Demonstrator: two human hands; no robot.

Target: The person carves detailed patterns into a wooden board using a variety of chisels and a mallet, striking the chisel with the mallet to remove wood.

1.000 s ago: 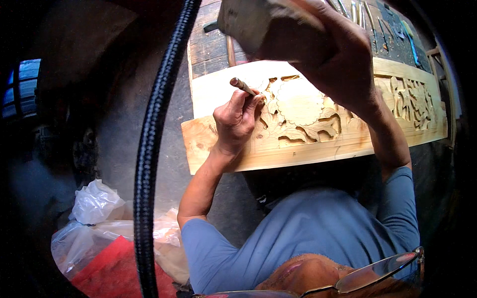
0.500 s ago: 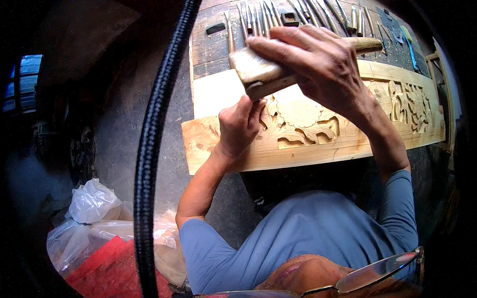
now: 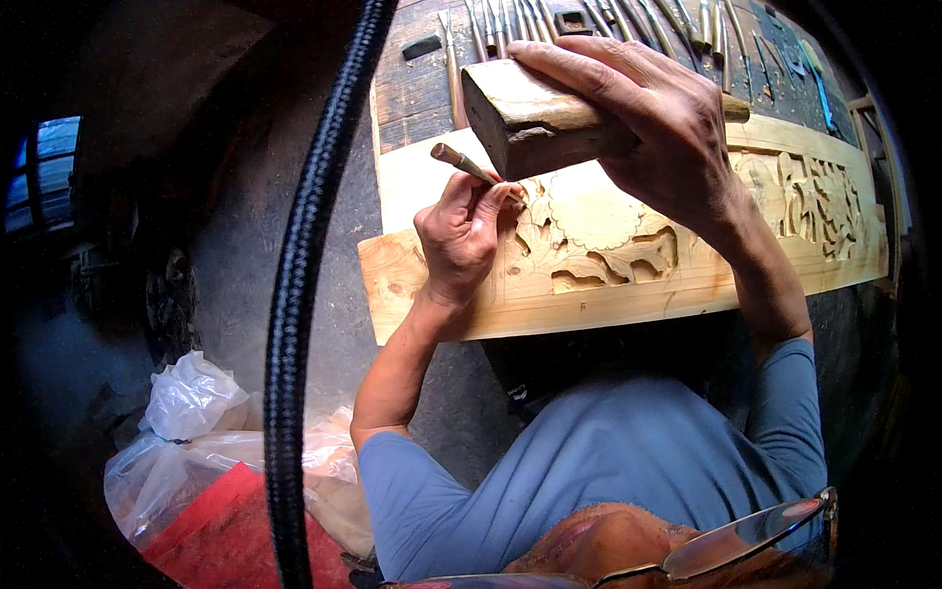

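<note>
My left hand is closed around a thin carving chisel, whose handle end leans up to the left. The chisel's tip is partly hidden by fingers, at the left edge of the carved pattern on a pale wooden board. Above it, my right hand grips a blocky wooden mallet, its worn end face tilted toward the chisel; the two look apart. Leaf-shaped hollows and a drawn scalloped outline mark the board's middle. Another pierced pattern lies farther right.
Several chisels and gouges lie in a row along the back of the dark workbench. A small dark block rests at the back left. Clear plastic bags and red material are on the floor at lower left. A black braided cord crosses the view.
The mallet has lifted and turned, coming away from my left hand and uncovering the chisel's handle. My left hand has shifted slightly left, with the chisel leaning left.
</note>
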